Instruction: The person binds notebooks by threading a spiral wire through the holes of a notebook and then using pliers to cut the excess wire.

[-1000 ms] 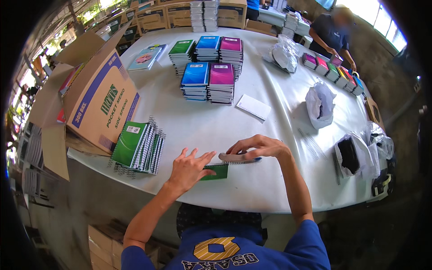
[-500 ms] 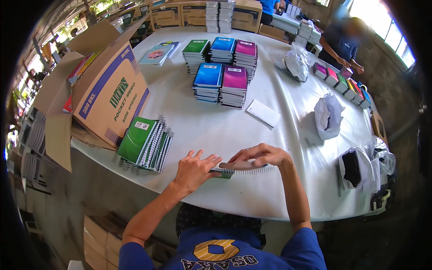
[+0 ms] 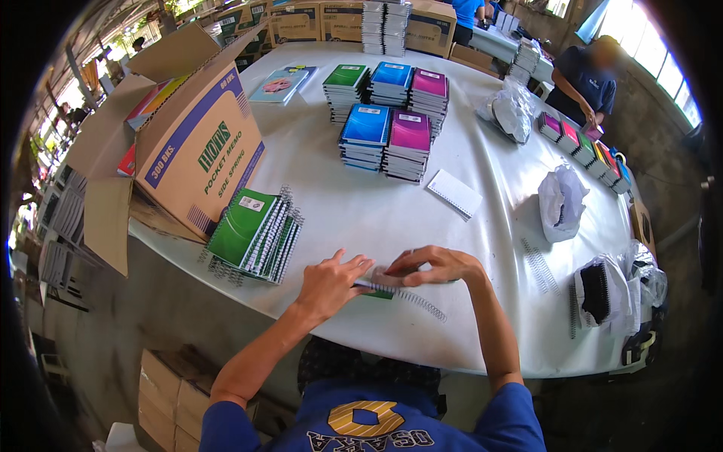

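At the near edge of the table, my left hand [image 3: 331,286] holds the left end of a small green-covered notebook [image 3: 379,294], its fingers partly spread and its thumb against the edge. A thin wire coil [image 3: 423,304] runs along the notebook's spine, its free end trailing right onto the table. My right hand [image 3: 435,265] is bent over the spine, fingers curled around a greyish-brown thing [image 3: 385,277] too blurred to name. To the left lies a stack of green spiral notebooks [image 3: 245,226] with coils sticking out at their sides.
A large open carton [image 3: 199,151] stands at the left. Stacks of blue notebooks [image 3: 367,124], green and purple ones are mid-table, beside a white pad [image 3: 454,194]. Plastic bags with coils [image 3: 599,290] and loose coils [image 3: 538,264] lie right. Another person [image 3: 584,83] works at far right.
The trailing coil now slants down toward me rather than running straight right. My right hand has shifted slightly over the spine. The whole view has moved a little to the right.
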### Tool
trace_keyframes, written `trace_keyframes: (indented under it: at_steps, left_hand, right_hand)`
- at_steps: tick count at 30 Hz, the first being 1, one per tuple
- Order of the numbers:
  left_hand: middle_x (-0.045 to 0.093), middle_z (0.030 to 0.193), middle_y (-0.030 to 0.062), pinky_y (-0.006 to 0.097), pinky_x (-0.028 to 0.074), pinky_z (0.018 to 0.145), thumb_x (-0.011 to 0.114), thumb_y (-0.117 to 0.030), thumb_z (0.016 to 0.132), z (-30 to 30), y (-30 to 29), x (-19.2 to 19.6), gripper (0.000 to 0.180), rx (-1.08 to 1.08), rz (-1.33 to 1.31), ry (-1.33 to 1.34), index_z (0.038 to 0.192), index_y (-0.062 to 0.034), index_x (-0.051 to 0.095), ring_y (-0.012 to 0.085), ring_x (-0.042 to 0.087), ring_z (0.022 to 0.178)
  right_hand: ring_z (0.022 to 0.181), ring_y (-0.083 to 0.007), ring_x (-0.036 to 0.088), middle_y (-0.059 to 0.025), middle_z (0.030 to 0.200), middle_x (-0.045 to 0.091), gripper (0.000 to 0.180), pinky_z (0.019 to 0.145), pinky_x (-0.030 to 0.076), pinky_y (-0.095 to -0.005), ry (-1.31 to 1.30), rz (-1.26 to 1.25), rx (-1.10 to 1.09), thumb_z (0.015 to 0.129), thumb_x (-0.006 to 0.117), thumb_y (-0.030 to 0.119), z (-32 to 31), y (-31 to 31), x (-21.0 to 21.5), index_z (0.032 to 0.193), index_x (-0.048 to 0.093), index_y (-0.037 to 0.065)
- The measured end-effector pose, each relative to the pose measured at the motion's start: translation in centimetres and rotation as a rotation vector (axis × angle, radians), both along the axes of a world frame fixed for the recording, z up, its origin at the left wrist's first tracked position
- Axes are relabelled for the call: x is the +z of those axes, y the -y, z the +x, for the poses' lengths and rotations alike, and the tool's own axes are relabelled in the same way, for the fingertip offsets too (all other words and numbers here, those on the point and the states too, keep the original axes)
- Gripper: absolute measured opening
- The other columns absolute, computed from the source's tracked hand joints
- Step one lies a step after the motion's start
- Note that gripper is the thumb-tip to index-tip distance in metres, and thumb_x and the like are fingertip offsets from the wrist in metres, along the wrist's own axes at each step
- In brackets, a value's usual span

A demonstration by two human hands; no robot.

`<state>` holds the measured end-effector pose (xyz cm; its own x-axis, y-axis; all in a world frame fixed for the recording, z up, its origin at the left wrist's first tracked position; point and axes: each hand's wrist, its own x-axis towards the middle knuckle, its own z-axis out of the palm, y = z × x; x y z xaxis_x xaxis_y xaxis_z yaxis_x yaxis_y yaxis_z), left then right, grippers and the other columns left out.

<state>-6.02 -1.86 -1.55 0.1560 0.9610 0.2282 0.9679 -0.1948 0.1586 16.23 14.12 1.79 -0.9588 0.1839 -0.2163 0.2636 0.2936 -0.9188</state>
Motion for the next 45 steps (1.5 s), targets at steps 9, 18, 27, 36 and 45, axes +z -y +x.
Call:
trace_keyframes:
  at_steps: [9, 18, 27, 36, 45]
  left_hand:
    - [0.057, 0.134, 0.0004, 0.037, 0.056, 0.081, 0.069, -0.053, 0.072, -0.7, -1.1, 0.2, 0.073, 0.066, 0.013, 0.154, 0.137, -0.0262, 0.05, 0.0306, 0.054, 0.123]
    - [0.04, 0.149, 0.0083, 0.037, 0.055, 0.088, 0.083, -0.034, 0.067, -0.6, -1.0, -0.3, 0.096, 0.124, 0.013, 0.492, 0.148, -0.0207, 0.033, 0.0323, 0.05, 0.127]
    - [0.053, 0.137, 0.0161, 0.036, 0.047, 0.099, 0.088, -0.019, 0.062, -0.3, -1.7, -4.6, 0.112, 0.234, 0.119, 1.107, 0.152, -0.0146, 0.02, 0.0296, 0.056, 0.122]
    - [0.06, 0.13, 0.0136, 0.032, 0.047, 0.097, 0.084, -0.015, 0.069, -0.4, -3.4, -5.7, 0.091, 0.145, 0.168, 1.195, 0.147, -0.0173, 0.037, 0.0222, 0.056, 0.122]
    - [0.055, 0.136, 0.0163, 0.03, 0.047, 0.096, 0.081, -0.002, 0.071, -0.6, -3.8, -6.3, 0.093, 0.163, 0.086, 1.315, 0.149, -0.0167, 0.034, 0.0216, 0.053, 0.125]
  right_hand:
    - [0.104, -0.0265, 0.061, -0.0109, 0.112, 0.066, 0.061, 0.095, 0.044, -0.0382, -0.068, 0.01, -0.025, 0.078, 0.064, 0.051, -0.6, -1.7, 0.3, 0.119, 0.066, 0.006]
    - [0.11, -0.0276, 0.059, -0.0129, 0.12, 0.064, 0.053, 0.094, 0.044, -0.0373, -0.369, -0.275, 0.086, 0.082, 0.067, 0.044, -0.8, -2.2, -1.1, 0.12, 0.067, 0.007]
    - [0.104, -0.0248, 0.059, -0.0132, 0.119, 0.063, 0.061, 0.091, 0.044, -0.0347, 0.001, 0.084, -0.015, 0.08, 0.063, 0.051, -1.5, -2.3, -0.8, 0.119, 0.067, 0.004]
    - [0.107, -0.0269, 0.058, -0.013, 0.12, 0.062, 0.062, 0.096, 0.043, -0.039, 0.093, 0.149, -0.091, 0.078, 0.063, 0.051, -1.4, -3.3, -0.6, 0.119, 0.066, 0.004]
    - [0.099, -0.0257, 0.06, -0.0108, 0.113, 0.066, 0.056, 0.091, 0.045, -0.0371, -0.129, 0.04, -0.032, 0.08, 0.06, 0.048, -2.3, -4.0, -0.6, 0.118, 0.067, 0.007]
